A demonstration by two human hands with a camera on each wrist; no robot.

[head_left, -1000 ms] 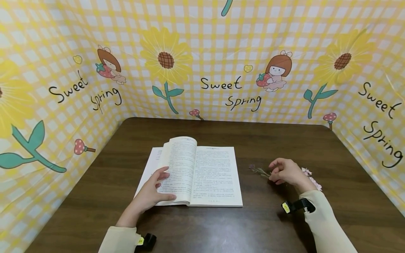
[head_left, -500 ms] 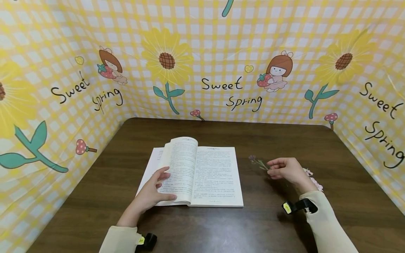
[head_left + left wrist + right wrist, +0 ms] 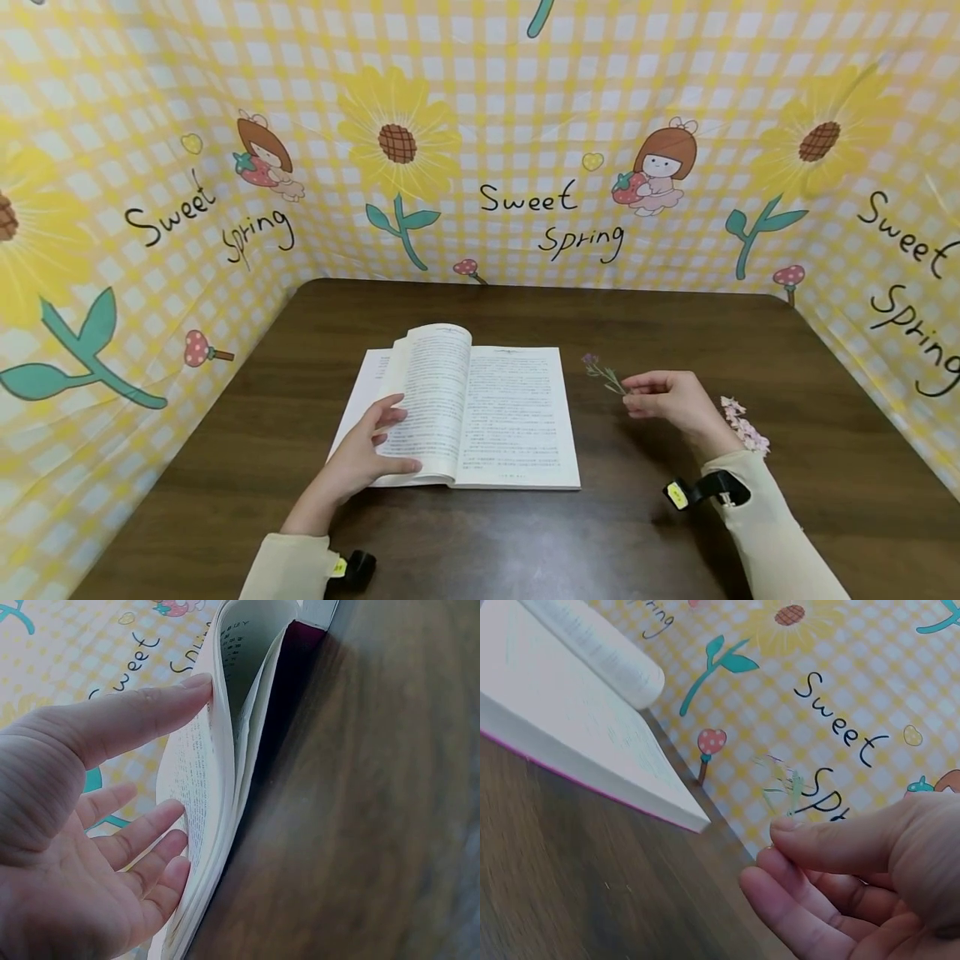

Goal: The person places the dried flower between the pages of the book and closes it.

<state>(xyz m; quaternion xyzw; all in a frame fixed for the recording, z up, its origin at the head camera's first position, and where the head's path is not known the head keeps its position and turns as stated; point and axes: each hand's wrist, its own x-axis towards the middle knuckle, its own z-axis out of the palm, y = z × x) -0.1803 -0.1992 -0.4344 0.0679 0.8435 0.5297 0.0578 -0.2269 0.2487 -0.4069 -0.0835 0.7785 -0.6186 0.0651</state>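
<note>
An open book [image 3: 517, 417] lies on the dark wooden table, its left-hand pages bulging upward. My left hand [image 3: 356, 458] rests on those pages with thumb and fingers spread. In the left wrist view the thumb [image 3: 161, 712] presses the page near the lower edge, and the other fingertips touch the paper farther over. To the right of the book, my right hand [image 3: 671, 404] pinches a thin sprig with a small purple flower [image 3: 591, 360] by its stem. The sprig's green leaves [image 3: 795, 784] stick up past the thumb in the right wrist view.
A cluster of pink blossoms [image 3: 746, 429] lies on the table beside the right wrist. Yellow checked cloth [image 3: 525, 100] walls off the back and both sides of the table [image 3: 480, 550]. Black wrist cameras [image 3: 697, 492] are strapped over the sleeves.
The right hand has moved left and a little away from the body, carrying the sprig up toward the book. More pink blossoms now show. The left hand stays on the pages.
</note>
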